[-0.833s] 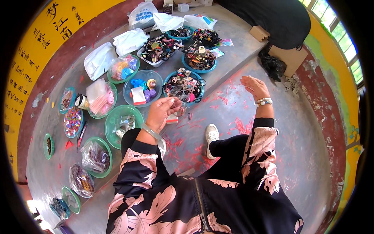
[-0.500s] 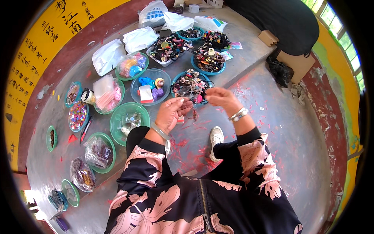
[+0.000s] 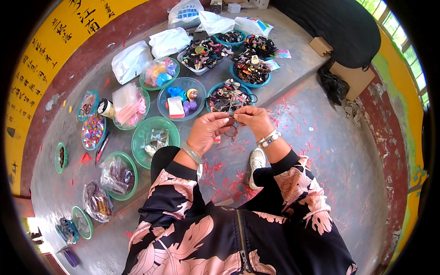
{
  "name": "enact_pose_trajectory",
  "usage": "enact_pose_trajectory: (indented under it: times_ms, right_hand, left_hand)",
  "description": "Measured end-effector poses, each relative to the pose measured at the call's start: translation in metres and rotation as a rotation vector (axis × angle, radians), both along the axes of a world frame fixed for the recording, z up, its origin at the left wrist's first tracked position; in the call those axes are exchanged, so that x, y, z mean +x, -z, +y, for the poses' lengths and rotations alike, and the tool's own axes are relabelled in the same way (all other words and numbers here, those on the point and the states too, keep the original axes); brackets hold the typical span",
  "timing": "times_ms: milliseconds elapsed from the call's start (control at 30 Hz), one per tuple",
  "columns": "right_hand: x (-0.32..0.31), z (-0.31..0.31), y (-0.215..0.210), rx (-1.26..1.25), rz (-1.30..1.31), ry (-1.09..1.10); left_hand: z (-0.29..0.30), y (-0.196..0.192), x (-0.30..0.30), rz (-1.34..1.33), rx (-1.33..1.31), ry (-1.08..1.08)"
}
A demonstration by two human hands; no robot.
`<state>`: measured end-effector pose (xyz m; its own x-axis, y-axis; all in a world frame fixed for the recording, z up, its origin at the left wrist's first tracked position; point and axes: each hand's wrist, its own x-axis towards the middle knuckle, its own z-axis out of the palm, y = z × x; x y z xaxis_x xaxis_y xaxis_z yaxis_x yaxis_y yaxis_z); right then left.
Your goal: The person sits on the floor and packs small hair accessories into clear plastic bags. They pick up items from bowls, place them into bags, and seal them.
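Note:
My left hand (image 3: 207, 133) and my right hand (image 3: 256, 123) meet fingertip to fingertip in front of my body. Both are closed in a pinch on a thin dark elastic cord (image 3: 233, 133), part of which hangs below the fingers; its details are too small to make out. Just beyond the fingertips stands a blue basin (image 3: 253, 95) full of tangled hair ties (image 3: 229, 97). Part of a small red and white box (image 3: 217, 139) shows beneath my left hand.
On the raised ledge stand more basins of hair ties (image 3: 251, 72), a green basin (image 3: 176, 133) with bagged pieces, a bowl of colourful beads (image 3: 93, 131) and white plastic bags (image 3: 132, 62). A red and black pen (image 3: 102, 149) lies among them. Red scraps (image 3: 215, 172) litter the floor near my shoe (image 3: 257, 167).
My right hand has come down and left from a small distance to meet the fingertips of my left hand. My left hand has shifted slightly right. The whole view has tilted a little.

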<state>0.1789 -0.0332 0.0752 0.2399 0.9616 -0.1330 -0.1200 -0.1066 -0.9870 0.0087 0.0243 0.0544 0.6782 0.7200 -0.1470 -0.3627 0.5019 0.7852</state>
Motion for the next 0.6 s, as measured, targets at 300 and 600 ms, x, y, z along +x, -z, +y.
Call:
enact_pose_trajectory:
  times_ms: [300, 600]
  right_hand:
    - [0.002, -0.002, -0.005, 0.026, -0.137, -0.088]
    - [0.001, -0.006, -0.012, 0.059, -0.11, -0.137]
  left_hand:
    - [0.001, -0.003, -0.002, 0.063, 0.009, 0.007]
    - [0.001, 0.004, -0.001, 0.071, 0.076, -0.008]
